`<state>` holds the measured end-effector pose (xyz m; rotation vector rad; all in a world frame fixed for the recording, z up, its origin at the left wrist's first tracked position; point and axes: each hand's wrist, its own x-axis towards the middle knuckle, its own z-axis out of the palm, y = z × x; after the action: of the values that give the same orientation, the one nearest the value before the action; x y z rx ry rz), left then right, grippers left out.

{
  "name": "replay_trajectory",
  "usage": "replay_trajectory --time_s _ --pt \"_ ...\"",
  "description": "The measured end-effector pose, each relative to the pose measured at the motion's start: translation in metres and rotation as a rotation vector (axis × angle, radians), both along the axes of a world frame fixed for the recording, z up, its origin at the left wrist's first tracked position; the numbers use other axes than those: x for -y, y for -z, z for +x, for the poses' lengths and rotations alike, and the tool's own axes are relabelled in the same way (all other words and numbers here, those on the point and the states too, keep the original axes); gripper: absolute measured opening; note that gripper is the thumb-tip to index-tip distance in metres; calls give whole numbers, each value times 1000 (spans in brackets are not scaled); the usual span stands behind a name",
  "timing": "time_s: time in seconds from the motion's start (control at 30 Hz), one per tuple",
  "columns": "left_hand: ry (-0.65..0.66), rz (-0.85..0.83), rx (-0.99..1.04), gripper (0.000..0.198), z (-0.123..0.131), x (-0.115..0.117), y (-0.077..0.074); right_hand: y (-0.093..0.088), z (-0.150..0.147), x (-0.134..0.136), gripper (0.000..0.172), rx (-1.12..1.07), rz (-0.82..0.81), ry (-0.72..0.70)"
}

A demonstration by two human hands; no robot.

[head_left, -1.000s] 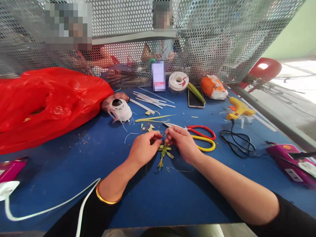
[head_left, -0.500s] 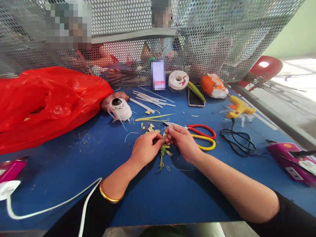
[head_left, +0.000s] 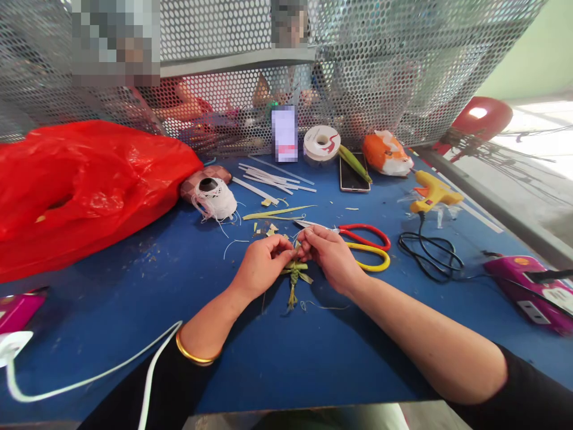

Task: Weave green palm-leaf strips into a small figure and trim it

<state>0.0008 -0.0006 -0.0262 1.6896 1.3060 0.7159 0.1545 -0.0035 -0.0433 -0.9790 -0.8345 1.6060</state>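
A small woven figure of green leaf strips (head_left: 293, 278) lies in front of me, its tied tail toward me. My left hand (head_left: 267, 263) pinches its upper end between thumb and fingers. Close beside, my right hand (head_left: 330, 254) is closed at the same end, fingertips together; they hide what exactly is pinched there. Scissors (head_left: 372, 246) with one red and one yellow handle lie just beyond my right hand, blades pointing left. Leaf scraps (head_left: 268, 229) and a long pale-green strip (head_left: 280, 212) lie past my fingers. A loose thread (head_left: 324, 306) curls near the figure's tail.
Left are a red plastic bag (head_left: 98, 191), a cone of white thread (head_left: 217, 199) and a white cable (head_left: 96, 380). Glue sticks (head_left: 268, 178), a ribbon spool (head_left: 321, 143) and phones stand behind. A yellow glue gun (head_left: 434, 191) and purple power strip (head_left: 528, 289) are right. Perforated mesh (head_left: 224, 36) closes the back; people sit beyond.
My left hand has shifted slightly, showing more of the figure's crosspiece. Both hands stay at its upper end. The whole view has moved a little.
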Motion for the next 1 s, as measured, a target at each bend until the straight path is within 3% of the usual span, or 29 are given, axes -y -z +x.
replay_trajectory --time_s 0.23,0.5,0.7,0.87,1.0 --pt "5 -184 137 8 0 -1 1 -2 0 0 27 31 3 9" --pt "0 -241 148 9 1 -2 3 -13 12 -3 27 422 266 80" --pt "-18 -271 176 12 3 -1 3 -15 16 -6 34 482 220 153" --pt "-1 -267 151 11 3 0 3 -17 12 -2 34 280 286 -48" --pt "17 -283 168 13 2 1 4 -17 10 0 34 299 361 -139"
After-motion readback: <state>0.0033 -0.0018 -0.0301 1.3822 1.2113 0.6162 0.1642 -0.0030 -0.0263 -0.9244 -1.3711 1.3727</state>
